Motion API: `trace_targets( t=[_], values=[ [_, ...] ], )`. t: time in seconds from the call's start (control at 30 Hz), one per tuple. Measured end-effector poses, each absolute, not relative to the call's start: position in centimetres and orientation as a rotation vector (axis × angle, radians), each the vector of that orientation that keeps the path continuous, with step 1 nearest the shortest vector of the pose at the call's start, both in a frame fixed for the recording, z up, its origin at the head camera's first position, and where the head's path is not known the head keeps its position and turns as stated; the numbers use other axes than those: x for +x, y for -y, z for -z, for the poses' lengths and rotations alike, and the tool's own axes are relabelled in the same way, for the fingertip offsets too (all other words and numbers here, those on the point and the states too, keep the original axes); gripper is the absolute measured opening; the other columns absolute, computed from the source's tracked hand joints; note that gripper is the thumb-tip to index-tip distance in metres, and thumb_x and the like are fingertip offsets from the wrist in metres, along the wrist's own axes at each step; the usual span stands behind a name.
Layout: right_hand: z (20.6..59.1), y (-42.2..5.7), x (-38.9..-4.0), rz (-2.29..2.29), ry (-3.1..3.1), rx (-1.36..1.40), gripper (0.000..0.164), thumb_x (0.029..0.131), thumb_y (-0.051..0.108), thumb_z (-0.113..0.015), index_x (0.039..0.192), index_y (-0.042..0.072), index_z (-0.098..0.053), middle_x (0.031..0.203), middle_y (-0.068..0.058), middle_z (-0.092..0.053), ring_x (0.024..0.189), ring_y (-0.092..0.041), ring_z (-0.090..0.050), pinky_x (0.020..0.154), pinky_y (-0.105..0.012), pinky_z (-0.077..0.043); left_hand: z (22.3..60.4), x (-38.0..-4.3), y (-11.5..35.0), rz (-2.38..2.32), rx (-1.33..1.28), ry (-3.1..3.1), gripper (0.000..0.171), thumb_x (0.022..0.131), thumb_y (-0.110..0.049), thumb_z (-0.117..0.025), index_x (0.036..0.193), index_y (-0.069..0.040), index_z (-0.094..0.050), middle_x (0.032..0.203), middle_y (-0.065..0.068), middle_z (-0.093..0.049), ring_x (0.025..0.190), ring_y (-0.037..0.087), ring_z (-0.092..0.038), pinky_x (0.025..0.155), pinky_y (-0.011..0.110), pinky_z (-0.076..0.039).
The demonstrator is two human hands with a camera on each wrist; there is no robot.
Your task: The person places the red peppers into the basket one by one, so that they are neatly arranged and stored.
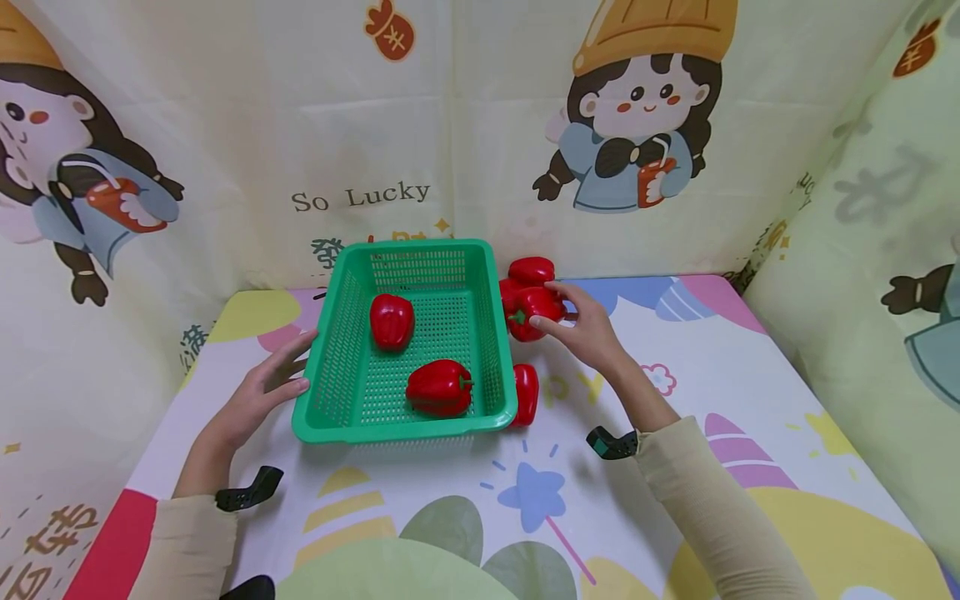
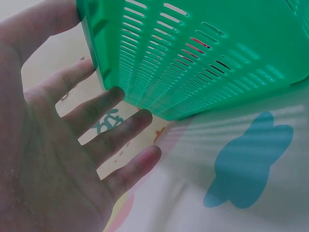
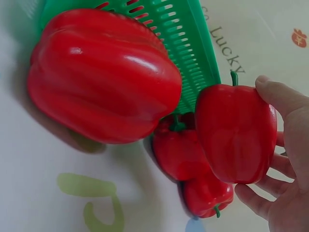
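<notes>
A green plastic basket (image 1: 405,435) stands in the middle of the table with two red bell peppers inside, one farther back (image 1: 392,322) and one near the front (image 1: 439,389). My left hand (image 1: 258,392) is at the basket's left side, fingers spread and fairly straight, with the thumb and fingertips right at the rim. In the right wrist view, my right hand (image 3: 294,188) holds a red bell pepper (image 3: 236,133) upright between thumb and fingers, its green stem up. This is beyond the basket's right wall in the head view.
Two more bell peppers, one nearer the basket (image 3: 178,150) and one beside it (image 3: 207,193), lie behind the held one. Another pepper (image 1: 526,395) lies against the basket's right side, toward the front. A printed curtain (image 1: 487,125) hangs behind the patterned tablecloth (image 1: 637,517).
</notes>
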State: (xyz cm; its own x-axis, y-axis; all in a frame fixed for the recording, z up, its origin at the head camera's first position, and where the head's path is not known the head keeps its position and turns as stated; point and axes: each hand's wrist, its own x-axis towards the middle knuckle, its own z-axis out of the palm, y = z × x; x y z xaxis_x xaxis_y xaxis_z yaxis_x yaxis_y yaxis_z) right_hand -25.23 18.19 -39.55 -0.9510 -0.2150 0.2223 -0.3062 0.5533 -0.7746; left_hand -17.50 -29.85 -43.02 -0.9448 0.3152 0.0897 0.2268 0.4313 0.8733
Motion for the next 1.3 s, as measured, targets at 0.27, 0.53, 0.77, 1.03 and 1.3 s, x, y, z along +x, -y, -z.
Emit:
trace_targets(
  t=[0.27,0.53,0.77,1.03,1.3],
  values=[
    [39.4,-18.1,-25.1,-1.366,2.674,0.45,0.068,0.083,0.032,-0.075,0.142,0.015,-0.045,0.136,-0.01,-0.051,0.121,-0.028,-0.05,0.094,-0.048,-0.054,43.1,-17.5,29.9,-1.545,0.492,-2.594,0.066,0.097,-0.016,-0.05,0.155,-0.029,-0.021,0.161,-0.001,-0.023,0.143,0.038,-0.03,0.104,0.071,-0.03],
    [39.4,-18.1,-25.0,-1.36,2.673,0.451,0.068,0.084,0.033,-0.074,0.143,0.015,-0.045,0.136,-0.01,-0.051,0.121,-0.028,-0.049,0.094,-0.048,-0.054,43.2,-17.5,30.0,-1.533,0.476,-2.595,0.066,0.097,-0.017,-0.05,0.155,-0.031,-0.02,0.162,-0.002,-0.022,0.143,0.039,-0.029,0.104,0.071,-0.03],
    [39.1,-18.3,-24.9,-1.384,2.661,0.447,0.071,0.083,0.032,-0.075,0.143,0.011,-0.043,0.135,-0.011,-0.051,0.121,-0.029,-0.049,0.095,-0.05,-0.053,43.2,-17.6,29.9,-1.534,0.479,-2.596,0.066,0.097,-0.018,-0.05,0.155,-0.025,-0.02,0.161,-0.003,-0.022,0.143,0.039,-0.03,0.105,0.071,-0.03],
    [39.0,-18.2,-24.8,-1.396,2.652,0.456,0.07,0.084,0.031,-0.074,0.144,0.01,-0.043,0.136,-0.012,-0.051,0.122,-0.03,-0.049,0.096,-0.053,-0.051,43.2,-17.6,29.9,-1.539,0.476,-2.593,0.066,0.097,-0.018,-0.05,0.155,-0.026,-0.02,0.161,-0.002,-0.023,0.142,0.039,-0.03,0.104,0.071,-0.03],
    [38.3,-18.1,-24.5,-1.419,2.62,0.451,0.07,0.083,0.03,-0.075,0.144,0.015,-0.043,0.138,-0.01,-0.05,0.125,-0.028,-0.049,0.095,-0.049,-0.053,43.1,-17.5,29.9,-1.54,0.472,-2.592,0.067,0.097,-0.018,-0.05,0.155,-0.026,-0.02,0.162,-0.001,-0.022,0.142,0.041,-0.029,0.104,0.071,-0.031]
  ],
)
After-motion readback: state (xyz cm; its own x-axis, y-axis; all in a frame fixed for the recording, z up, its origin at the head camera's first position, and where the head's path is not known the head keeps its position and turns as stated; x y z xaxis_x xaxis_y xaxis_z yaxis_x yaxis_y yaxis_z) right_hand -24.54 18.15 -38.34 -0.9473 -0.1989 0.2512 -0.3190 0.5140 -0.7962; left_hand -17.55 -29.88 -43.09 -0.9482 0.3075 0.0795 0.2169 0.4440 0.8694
